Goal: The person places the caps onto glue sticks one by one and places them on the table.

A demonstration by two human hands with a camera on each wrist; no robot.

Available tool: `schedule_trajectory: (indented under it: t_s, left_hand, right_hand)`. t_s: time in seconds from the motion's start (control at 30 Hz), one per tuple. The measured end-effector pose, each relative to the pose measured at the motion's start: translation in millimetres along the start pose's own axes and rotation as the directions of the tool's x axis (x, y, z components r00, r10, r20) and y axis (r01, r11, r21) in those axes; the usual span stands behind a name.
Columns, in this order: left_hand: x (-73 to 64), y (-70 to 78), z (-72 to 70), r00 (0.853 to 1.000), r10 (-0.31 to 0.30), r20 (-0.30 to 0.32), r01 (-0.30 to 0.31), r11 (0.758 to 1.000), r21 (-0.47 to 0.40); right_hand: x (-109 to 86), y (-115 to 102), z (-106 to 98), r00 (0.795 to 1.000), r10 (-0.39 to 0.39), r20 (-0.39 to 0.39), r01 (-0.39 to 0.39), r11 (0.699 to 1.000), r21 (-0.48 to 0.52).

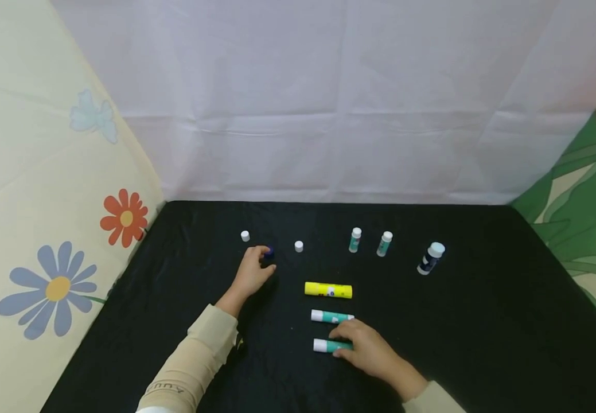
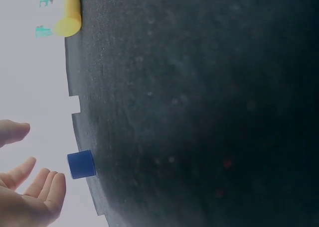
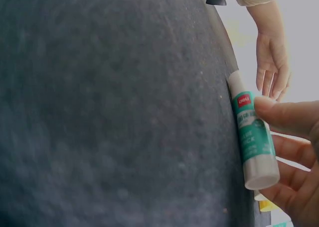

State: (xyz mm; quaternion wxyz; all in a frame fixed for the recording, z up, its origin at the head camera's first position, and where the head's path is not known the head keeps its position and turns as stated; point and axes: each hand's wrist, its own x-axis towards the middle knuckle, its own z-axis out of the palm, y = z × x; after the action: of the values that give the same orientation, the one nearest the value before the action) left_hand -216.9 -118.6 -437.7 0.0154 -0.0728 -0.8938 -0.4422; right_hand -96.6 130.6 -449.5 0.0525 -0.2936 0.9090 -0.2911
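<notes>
My left hand (image 1: pixel 252 273) reaches over the left part of the table, thumb and fingers spread apart. Just beyond its fingertips stands a small blue cap (image 2: pixel 81 165), with a gap showing in the left wrist view. My right hand (image 1: pixel 367 348) is at the nearest green-and-white glue stick (image 3: pixel 254 132), which lies on its side. Its thumb overlaps the label on one side and the fingers pass behind the other. A second green glue stick (image 1: pixel 331 316) lies parallel just behind, its right end by my fingers.
A yellow glue stick (image 1: pixel 328 290) lies farther back. Two white caps (image 1: pixel 245 236) stand on either side of the blue one. At the back right stand two small green glue sticks (image 1: pixel 354 241) and a larger dark-blue bottle-like stick (image 1: pixel 430 258). White cloth (image 1: pixel 298 143) hangs behind the black table (image 1: pixel 483 321).
</notes>
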Motion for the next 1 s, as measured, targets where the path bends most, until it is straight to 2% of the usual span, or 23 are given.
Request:
schedule_trajectory:
  t_s: [0.37, 0.53, 0.6, 0.83, 1.0]
  left_hand:
    - [1.6, 1.3, 2.0, 1.000, 0.019, -0.012, -0.018, 0.999, 0.028]
    - [2.6, 0.2, 2.9, 0.999, 0.027, -0.030, -0.026, 0.998, 0.052]
    - [3.0, -0.5, 2.9, 0.999, 0.028, -0.037, -0.025, 0.998, 0.063]
    - [5.3, -1.0, 3.0, 0.999, 0.017, -0.040, -0.014, 0.998, 0.062]
    - [7.0, -2.0, 3.9, 0.999, 0.009, -0.031, -0.007, 0.998, 0.064]
  right_hand:
    - [-3.7, 8, -4, 0.995, 0.006, -0.096, 0.002, 0.997, 0.082]
    - [-5.6, 14, -6, 0.975, -0.040, -0.216, 0.055, 0.996, 0.064]
    - [-6.4, 16, -7, 0.967, -0.036, -0.251, 0.052, 0.997, 0.058]
    - [-6.6, 21, -18, 0.957, 0.094, -0.276, -0.076, 0.994, 0.078]
    - [-6.0, 26, -24, 0.940, 0.179, -0.292, -0.166, 0.984, 0.069]
